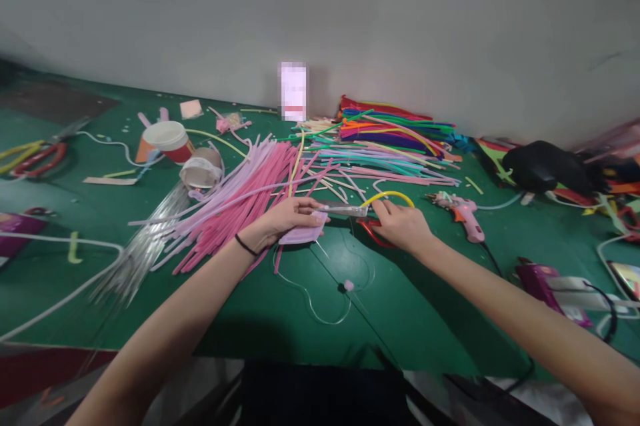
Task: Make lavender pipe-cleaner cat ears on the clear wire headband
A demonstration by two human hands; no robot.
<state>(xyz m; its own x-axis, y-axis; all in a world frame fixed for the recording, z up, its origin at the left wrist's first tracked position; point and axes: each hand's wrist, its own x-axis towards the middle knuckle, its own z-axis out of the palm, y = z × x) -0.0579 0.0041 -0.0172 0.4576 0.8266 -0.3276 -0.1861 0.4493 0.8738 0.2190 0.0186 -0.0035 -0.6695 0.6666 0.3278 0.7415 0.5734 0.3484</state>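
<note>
Purple, a flat piece (301,234) is being pinched above the tabletop (415,319) by fingers of the left hand (289,217), while scissors (353,211) are being gripped in the right hand (404,225), blades pointing left toward it.

You can read no words, numbers or brands anywhere on your table (425,326). The bright screen (293,89) by the wall is blurred into blocks, with one reddish bar low down. Pale patches on the left purple box (20,229) and right purple box (534,283) are too unclear for you to make out.
</note>
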